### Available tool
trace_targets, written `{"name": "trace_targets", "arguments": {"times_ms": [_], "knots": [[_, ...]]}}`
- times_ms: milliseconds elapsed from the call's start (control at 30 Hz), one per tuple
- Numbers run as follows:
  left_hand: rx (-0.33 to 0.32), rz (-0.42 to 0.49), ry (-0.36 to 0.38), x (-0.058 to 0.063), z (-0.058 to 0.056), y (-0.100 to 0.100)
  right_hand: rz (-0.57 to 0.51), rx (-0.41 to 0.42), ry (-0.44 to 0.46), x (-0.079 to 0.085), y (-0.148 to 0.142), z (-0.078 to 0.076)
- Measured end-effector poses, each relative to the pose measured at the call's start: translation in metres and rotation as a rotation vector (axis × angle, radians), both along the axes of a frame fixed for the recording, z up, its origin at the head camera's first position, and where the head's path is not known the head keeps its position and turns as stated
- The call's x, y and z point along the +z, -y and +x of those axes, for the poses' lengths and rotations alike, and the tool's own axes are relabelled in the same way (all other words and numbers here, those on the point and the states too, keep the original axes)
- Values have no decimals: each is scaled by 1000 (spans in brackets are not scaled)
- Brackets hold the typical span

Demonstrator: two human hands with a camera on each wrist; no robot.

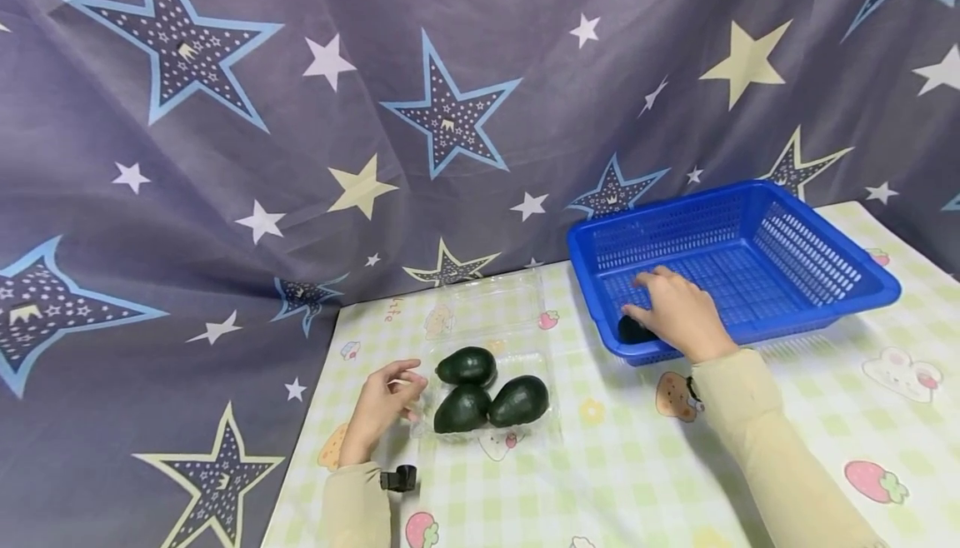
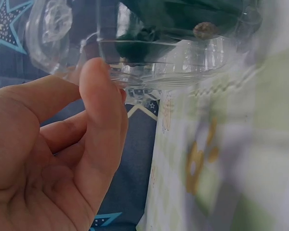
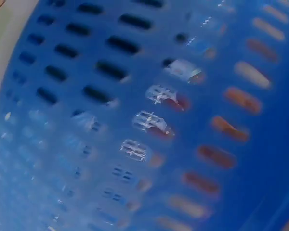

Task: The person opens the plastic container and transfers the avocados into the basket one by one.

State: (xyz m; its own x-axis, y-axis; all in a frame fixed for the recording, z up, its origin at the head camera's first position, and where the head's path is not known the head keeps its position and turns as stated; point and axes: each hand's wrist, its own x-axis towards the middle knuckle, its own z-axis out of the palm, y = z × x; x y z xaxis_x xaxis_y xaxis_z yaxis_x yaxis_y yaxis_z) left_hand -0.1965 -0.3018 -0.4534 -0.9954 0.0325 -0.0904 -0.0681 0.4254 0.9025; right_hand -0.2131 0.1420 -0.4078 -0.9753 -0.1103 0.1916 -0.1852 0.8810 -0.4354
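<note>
Reaching into the blue basket (image 1: 862, 298), to the right of the clear container (image 1: 521, 363), the right hand (image 1: 678, 311) has its fingers parted, while the left hand (image 1: 381, 402), fingers loosely bent, is at the container's left wall, contact uncertain. Three avocados (image 1: 519, 401) lie in the container, and a single dark avocado (image 1: 634, 331) sits in the basket's near left corner beneath the right hand; the step seems to be transferring it, direction unclear, so the next move probably calls for gripping it or lifting clear.

Even light; soft shadows across tablecloth (image 1: 615, 465); clear container (image 2: 197, 60) glints; right wrist view blurred.
</note>
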Motion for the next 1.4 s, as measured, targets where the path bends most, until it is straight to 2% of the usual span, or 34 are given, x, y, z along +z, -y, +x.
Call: {"name": "trace_targets", "arguments": {"times_ms": [100,200,433,533,767,1133,1233,1400], "knots": [[2,3,0,0,3,1,-13,20,-51,6,8,0],[5,9,11,-2,4,2,-33,76,-85,14,18,0],[12,19,11,2,3,2,-11,310,-240,29,48,6],[8,12,11,3,3,2,-2,375,-301,29,60,10],[-1,13,12,4,1,4,16,459,-370,17,83,15],[-3,4,10,2,0,3,21,575,-267,-6,112,21],[-5,5,9,1,-1,2,8,604,-209,-11,117,23],[-7,6,9,1,0,2,-18,619,-64,-19,125,25]]}}
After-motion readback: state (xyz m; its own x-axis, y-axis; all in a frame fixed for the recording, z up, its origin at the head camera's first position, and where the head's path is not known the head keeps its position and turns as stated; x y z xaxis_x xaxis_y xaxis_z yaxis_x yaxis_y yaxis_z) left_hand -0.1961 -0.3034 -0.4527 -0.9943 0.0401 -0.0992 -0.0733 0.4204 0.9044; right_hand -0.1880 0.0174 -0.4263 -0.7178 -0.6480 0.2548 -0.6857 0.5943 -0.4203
